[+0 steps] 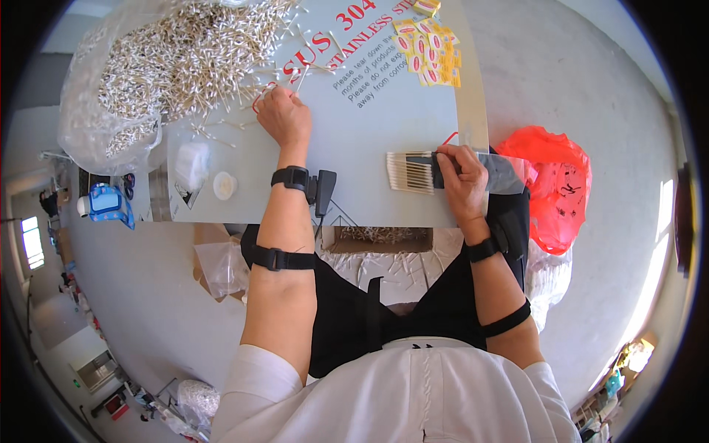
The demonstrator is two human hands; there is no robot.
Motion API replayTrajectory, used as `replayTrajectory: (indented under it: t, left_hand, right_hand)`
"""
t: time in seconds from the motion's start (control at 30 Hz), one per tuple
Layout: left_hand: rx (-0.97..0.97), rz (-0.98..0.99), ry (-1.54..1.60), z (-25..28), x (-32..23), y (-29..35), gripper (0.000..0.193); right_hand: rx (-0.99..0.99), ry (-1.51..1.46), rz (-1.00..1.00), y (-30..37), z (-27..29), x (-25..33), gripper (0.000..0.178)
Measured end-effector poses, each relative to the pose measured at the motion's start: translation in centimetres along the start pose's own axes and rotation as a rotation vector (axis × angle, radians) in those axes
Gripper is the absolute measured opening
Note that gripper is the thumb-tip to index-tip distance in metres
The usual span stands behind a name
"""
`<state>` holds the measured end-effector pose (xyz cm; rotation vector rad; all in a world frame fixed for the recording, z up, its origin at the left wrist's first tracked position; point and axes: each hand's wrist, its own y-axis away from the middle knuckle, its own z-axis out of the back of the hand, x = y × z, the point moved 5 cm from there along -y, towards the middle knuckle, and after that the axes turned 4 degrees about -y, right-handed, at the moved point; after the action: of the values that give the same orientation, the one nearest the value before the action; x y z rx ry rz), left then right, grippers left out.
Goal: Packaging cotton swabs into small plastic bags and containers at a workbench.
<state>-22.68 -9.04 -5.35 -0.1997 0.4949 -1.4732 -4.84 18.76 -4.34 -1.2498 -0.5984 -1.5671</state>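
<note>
At the edge of a large heap of cotton swabs [196, 63], my left hand [284, 118] is closed, its fingertips pinched together. A single cotton swab [300, 80] sticks up from its fingers. My right hand [464, 179] is near the table's right edge, its thumb and fingers closed on a dark flat strip [437, 171]. Side by side in a flat row, several cotton swabs [408, 173] stick out of the strip toward the left. Clear plastic film [504, 174] extends from under that hand past the table edge. The strip's exact kind is hard to tell.
A clear bag [77, 125] surrounds the heap. Yellow-and-white labels [428, 52] lie at the table's far right. A white container [192, 164] and a round lid [225, 185] stand at left. A red plastic bag [561, 188] hangs at right. Below sits a box of swabs [380, 240].
</note>
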Motion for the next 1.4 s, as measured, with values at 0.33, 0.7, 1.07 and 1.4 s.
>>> replayTrajectory:
  t: [0.33, 0.7, 1.07, 1.4]
  left_hand:
    - [0.258, -0.706, 0.458, 4.2, -9.9, 7.5, 0.01]
    - [0.327, -0.064, 1.237, 4.3, -10.6, 12.3, 0.04]
    - [0.359, 0.252, 1.533, 3.9, -10.8, 14.1, 0.042]
    - [0.372, -0.234, 0.87, 6.7, -10.5, 14.8, 0.062]
  right_hand:
    - [-0.059, -0.136, -0.036, 0.0, 0.5, -1.2, 0.008]
    - [-0.137, -0.689, -0.171, 1.2, -2.6, -0.9, 0.029]
    - [-0.128, -0.722, -0.182, 1.7, -3.7, -0.8, 0.038]
    - [-0.19, -0.76, -0.218, 2.2, -1.8, -1.8, 0.033]
